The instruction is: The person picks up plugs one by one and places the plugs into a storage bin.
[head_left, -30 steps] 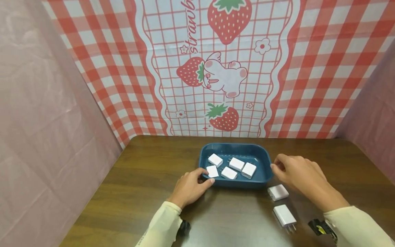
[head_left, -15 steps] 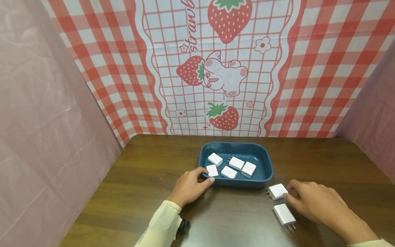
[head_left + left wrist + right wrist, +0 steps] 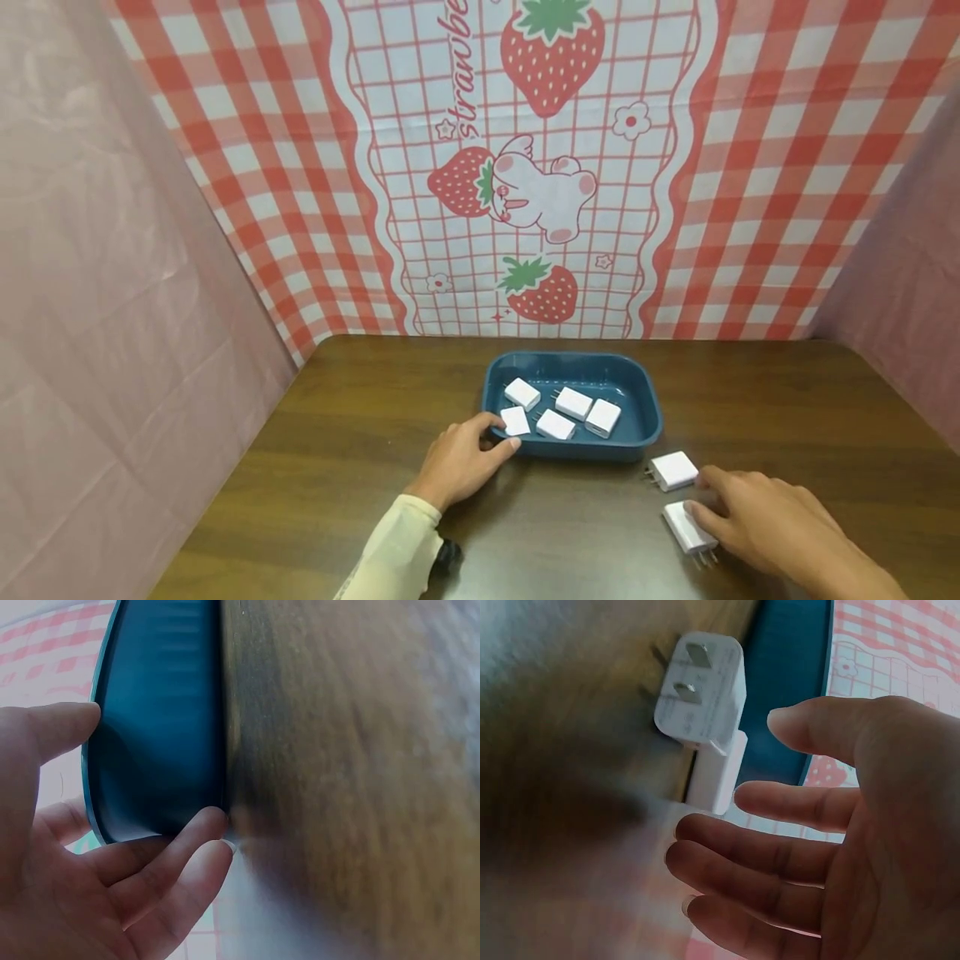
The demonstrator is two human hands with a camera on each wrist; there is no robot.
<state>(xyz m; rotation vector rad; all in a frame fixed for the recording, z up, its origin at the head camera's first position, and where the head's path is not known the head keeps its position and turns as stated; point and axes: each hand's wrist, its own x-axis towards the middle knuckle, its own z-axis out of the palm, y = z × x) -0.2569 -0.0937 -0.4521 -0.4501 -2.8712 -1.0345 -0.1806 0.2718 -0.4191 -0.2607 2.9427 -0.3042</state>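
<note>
My left hand (image 3: 459, 460) holds the near left corner of a blue tray (image 3: 585, 451). In the left wrist view the thumb lies on the tray's rim and the other fingers bend round its end. Inside the tray lie several white charger plugs (image 3: 573, 403). My right hand (image 3: 772, 518) hovers over the table with fingers spread, nothing in its grasp. Its thumb overlaps the nearer loose charger plug (image 3: 684, 530), and its index fingertip is right by the farther charger plug (image 3: 674, 471). In the right wrist view, two flat prongs on one charger plug (image 3: 701, 694) face the camera.
The brown wooden table (image 3: 330, 467) stretches to a red and white checked cloth (image 3: 765, 167) printed with strawberries, hanging behind it. Pink fabric (image 3: 150, 300) hangs on the left, and more on the right. A black strap (image 3: 448, 557) shows at the left wrist.
My right hand has moved from the tray's right rim down and toward me, to the two loose charger plugs. The left hand has stayed at the tray's corner.
</note>
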